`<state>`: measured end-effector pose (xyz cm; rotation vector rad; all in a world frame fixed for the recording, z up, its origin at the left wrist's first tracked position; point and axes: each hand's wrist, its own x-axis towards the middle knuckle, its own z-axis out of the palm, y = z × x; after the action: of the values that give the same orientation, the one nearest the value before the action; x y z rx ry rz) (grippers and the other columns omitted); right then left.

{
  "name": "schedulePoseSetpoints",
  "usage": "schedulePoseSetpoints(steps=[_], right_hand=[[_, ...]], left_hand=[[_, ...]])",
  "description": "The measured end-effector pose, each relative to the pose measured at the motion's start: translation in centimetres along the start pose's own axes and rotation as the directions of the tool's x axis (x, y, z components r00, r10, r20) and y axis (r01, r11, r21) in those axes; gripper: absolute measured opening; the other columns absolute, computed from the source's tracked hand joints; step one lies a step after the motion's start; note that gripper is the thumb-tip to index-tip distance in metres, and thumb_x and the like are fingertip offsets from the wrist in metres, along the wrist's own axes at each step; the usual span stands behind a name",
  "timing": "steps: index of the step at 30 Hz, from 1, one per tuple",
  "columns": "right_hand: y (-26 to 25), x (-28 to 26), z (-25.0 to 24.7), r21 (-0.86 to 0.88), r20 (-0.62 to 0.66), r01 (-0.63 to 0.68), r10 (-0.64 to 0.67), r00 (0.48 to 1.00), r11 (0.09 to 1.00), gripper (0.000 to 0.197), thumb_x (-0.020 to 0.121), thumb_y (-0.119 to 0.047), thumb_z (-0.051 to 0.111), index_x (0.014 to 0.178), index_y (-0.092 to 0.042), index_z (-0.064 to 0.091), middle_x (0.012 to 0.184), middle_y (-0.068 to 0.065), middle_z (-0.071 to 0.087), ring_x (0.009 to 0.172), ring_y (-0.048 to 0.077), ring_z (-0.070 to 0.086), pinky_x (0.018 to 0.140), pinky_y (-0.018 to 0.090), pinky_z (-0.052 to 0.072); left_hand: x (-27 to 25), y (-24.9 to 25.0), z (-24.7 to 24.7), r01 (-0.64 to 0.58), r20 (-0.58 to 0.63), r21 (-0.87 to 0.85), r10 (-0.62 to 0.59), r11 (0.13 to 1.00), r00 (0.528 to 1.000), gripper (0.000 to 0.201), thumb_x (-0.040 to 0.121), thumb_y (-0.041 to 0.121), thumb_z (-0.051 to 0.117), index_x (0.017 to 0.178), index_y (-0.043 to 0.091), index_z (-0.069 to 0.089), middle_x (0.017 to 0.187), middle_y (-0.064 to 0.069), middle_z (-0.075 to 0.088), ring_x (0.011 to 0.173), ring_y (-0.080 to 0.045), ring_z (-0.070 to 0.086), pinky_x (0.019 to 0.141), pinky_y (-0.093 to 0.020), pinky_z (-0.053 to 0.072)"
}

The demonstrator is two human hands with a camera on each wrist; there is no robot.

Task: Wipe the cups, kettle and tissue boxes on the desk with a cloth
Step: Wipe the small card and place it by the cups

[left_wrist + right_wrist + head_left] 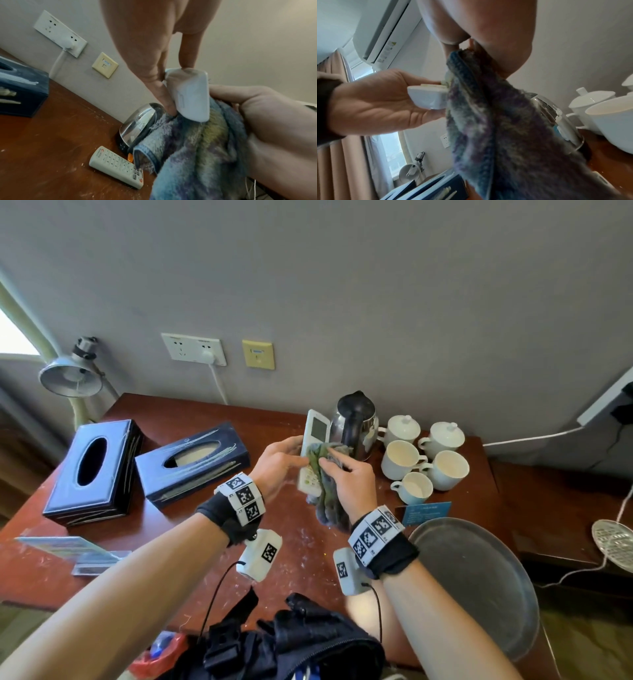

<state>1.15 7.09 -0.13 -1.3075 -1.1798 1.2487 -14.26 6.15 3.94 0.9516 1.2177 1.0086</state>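
Note:
My left hand [281, 460] grips a white remote control [313, 446] above the desk, its back showing in the left wrist view [190, 94]. With the right hand [349, 477] I hold a blue-green cloth [327, 494] and press it against the remote's buttons; the cloth [496, 135] hangs down below the palm. The steel kettle [356, 426] stands just behind the hands. Several white cups [400, 460], two of them lidded, sit to its right. Two dark blue tissue boxes [92, 470] [195, 463] lie on the left of the desk [171, 525].
A second remote [116, 166] lies on the desk by the kettle base [137, 125]. A desk lamp [70, 374] stands at the far left, a round metal tray [479, 577] at the near right, a blue card [426, 511] near the cups. A black bag [291, 642] sits below me.

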Motion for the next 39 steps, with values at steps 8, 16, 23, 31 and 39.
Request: schedulePoseSetpoints(steps=[8,16,23,31,39], right_hand=[[-0.5,2.1,0.1,0.023,-0.16,-0.013,0.017,0.987,1.0,0.033,0.087,-0.029,0.069,0.119,-0.02,0.071,0.108,-0.001,0.073,0.1,0.015,0.069,0.092,0.04,0.057],[-1.4,2.2,0.1,0.311,-0.215,-0.059,0.131,0.968,0.948,0.015,0.084,-0.019,0.07,0.095,-0.012,0.078,0.093,0.01,0.076,0.092,0.03,0.072,0.088,0.052,0.057],[-1.5,0.3,-0.2,0.467,-0.122,-0.138,0.218,0.968,0.873,0.017,0.089,-0.009,0.067,0.105,-0.007,0.074,0.101,0.017,0.074,0.096,0.035,0.071,0.09,0.052,0.056],[-2.2,-0.4,-0.3,0.481,-0.057,-0.1,0.145,0.988,0.871,0.03,0.089,-0.008,0.067,0.12,-0.008,0.069,0.11,0.016,0.073,0.104,0.034,0.069,0.095,0.053,0.053],[-2.6,-0.5,-1.0,0.403,-0.064,-0.068,0.102,0.993,0.913,0.019,0.096,-0.019,0.061,0.11,-0.021,0.073,0.105,0.011,0.074,0.098,0.03,0.07,0.097,0.053,0.052]], left_hand=[[-1.4,-1.3,0.5,0.068,0.044,0.089,-0.072,0.994,0.996,0.049,0.093,-0.011,0.045,0.12,0.025,0.063,0.108,-0.001,0.074,0.108,-0.025,0.067,0.086,-0.043,0.054],[-1.9,-1.4,0.4,0.031,-0.124,0.08,-0.021,0.996,0.992,0.056,0.093,-0.007,0.053,0.142,0.018,0.049,0.097,-0.003,0.071,0.09,-0.016,0.071,0.067,-0.027,0.056],[-2.4,-0.6,1.4,0.052,-0.029,0.274,-0.045,0.96,0.999,0.067,0.089,0.007,0.069,0.149,0.013,0.04,0.102,0.005,0.069,0.084,-0.006,0.071,0.072,-0.025,0.057],[-3.2,0.3,2.8,0.045,0.015,0.249,-0.05,0.967,0.999,0.059,0.086,0.006,0.073,0.141,0.011,0.049,0.098,0.001,0.072,0.089,-0.019,0.072,0.075,-0.035,0.06],[-4.4,-0.1,3.2,0.094,0.117,0.144,-0.112,0.985,0.987,0.044,0.088,0.0,0.065,0.13,0.015,0.061,0.095,-0.004,0.076,0.089,-0.022,0.074,0.069,-0.033,0.059]])
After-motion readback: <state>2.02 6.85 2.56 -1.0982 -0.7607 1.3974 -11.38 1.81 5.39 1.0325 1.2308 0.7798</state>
